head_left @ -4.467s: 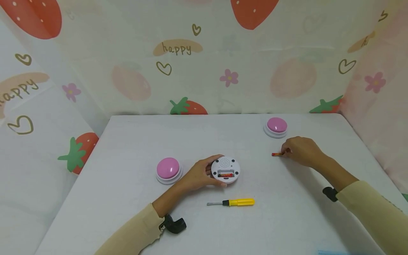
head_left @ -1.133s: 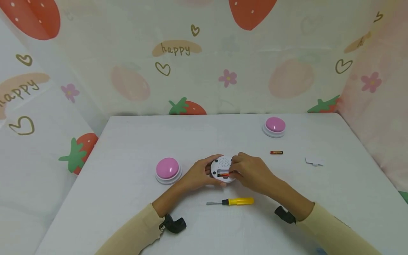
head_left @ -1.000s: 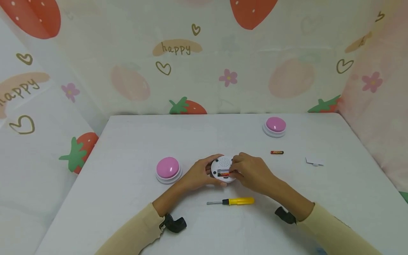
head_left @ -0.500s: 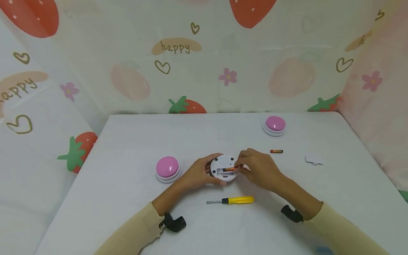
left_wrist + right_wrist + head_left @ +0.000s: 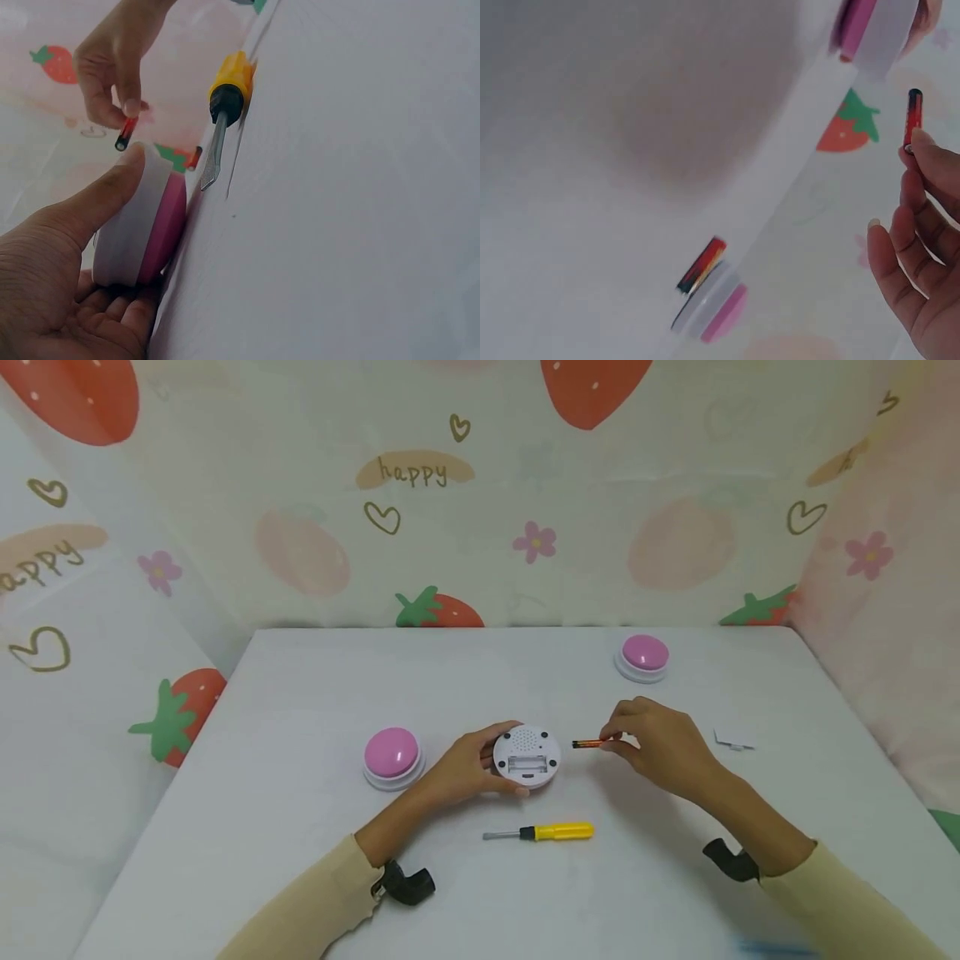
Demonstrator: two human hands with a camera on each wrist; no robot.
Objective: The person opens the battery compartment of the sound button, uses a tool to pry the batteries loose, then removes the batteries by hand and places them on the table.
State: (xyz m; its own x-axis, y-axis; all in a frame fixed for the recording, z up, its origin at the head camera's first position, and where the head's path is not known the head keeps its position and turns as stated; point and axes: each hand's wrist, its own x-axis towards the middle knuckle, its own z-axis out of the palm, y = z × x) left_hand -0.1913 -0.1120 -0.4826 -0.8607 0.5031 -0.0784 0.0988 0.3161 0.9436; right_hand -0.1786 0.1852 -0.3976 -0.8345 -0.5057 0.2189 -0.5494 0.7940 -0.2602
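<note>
My left hand [image 5: 465,767] grips the rim of an upturned round push-button light [image 5: 527,742], its white underside facing up and its battery compartment bare. The pink dome faces the table, as the left wrist view shows. To the right of it, my right hand [image 5: 663,747] pinches a red-and-black battery [image 5: 587,744] by one end between thumb and fingertips, raised over the table; the same battery [image 5: 914,112] shows in the right wrist view. A second battery [image 5: 702,264] lies on the table, hidden behind my right hand in the head view.
One pink-domed push button [image 5: 392,753] stands to the left, another [image 5: 642,657] at the back right. A yellow-handled flat screwdriver [image 5: 558,832] lies in front of the left hand. The white battery cover [image 5: 735,739] lies on the right side of the white table [image 5: 300,693].
My right hand has lifted the battery out of the compartment and carried it right. Earlier it set another battery on the table. The left hand keeps its grip in place.
</note>
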